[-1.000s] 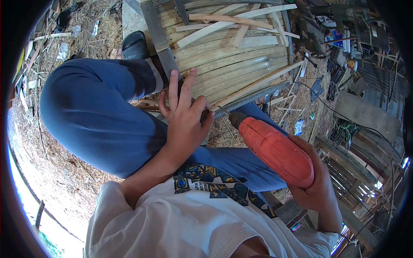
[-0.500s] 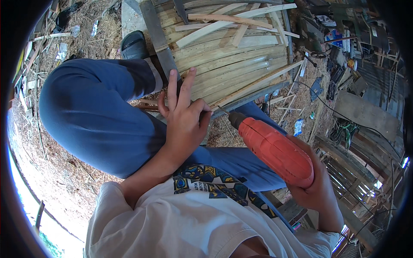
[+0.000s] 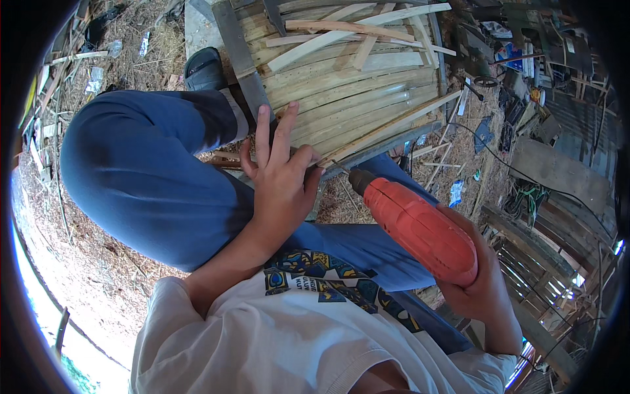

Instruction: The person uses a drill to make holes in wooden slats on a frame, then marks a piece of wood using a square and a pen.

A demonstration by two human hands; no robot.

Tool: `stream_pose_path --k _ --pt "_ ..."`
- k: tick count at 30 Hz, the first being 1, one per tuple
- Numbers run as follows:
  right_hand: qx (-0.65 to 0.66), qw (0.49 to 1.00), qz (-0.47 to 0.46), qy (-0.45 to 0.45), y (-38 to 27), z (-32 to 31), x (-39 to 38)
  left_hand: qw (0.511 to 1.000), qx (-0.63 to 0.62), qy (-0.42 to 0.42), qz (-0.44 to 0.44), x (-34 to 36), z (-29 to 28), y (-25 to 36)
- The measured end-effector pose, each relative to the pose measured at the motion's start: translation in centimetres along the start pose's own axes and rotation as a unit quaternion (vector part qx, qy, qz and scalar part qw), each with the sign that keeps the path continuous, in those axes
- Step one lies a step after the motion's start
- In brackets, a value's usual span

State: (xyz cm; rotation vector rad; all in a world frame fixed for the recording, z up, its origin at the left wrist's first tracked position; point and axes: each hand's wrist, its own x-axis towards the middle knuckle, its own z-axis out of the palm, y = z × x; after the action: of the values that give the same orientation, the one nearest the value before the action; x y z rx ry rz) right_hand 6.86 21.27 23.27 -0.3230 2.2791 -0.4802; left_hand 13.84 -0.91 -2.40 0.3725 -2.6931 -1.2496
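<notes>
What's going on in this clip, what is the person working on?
A person crouches over a panel of bamboo slats. The left hand presses on the panel's near edge, fingers spread. The right hand grips a red power drill, its bit aimed at the slat edge beside the left thumb. Whether the bit touches the wood cannot be told. Loose offcuts lie on top of the panel.

Bare ground (image 3: 98, 289), covered with dry straw and wood shavings. On it, a curved panel of pale bamboo slats (image 3: 341, 98) between grey metal bars (image 3: 239, 62). On top of the panel, several loose thin wood strips (image 3: 354, 33), crossing. Beside its left edge, a dark sandal (image 3: 205, 69). To the right, scattered sticks, a black cable (image 3: 525, 177) and paper scraps (image 3: 456, 194).
</notes>
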Motion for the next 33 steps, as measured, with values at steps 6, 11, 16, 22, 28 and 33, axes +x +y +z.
stream_pose_path --k 6,11,16,22,28,33 --pt "0.017 1.0 0.002 0.004 0.3 0.1 0.0 1.0 0.009 0.015 0.013 -0.1 0.1 -0.1" --pt "0.02 1.0 -0.003 0.008 0.3 0.1 0.0 1.0 0.008 0.006 0.012 0.0 -0.1 0.1" --pt "0.023 1.0 -0.004 0.005 0.4 0.1 0.0 1.0 0.005 0.011 0.015 0.0 0.0 0.1" --pt "0.0 1.0 -0.008 0.004 0.5 0.2 -0.1 1.0 0.0 0.011 0.012 0.0 0.0 0.1" --pt "-0.015 1.0 -0.005 -0.013 -0.3 -0.2 -0.1 1.0 0.001 0.004 0.003 0.1 -0.2 0.2" --pt "-0.017 1.0 -0.022 -0.015 0.2 -0.1 0.0 1.0 0.01 0.006 0.007 0.1 -0.1 0.1"
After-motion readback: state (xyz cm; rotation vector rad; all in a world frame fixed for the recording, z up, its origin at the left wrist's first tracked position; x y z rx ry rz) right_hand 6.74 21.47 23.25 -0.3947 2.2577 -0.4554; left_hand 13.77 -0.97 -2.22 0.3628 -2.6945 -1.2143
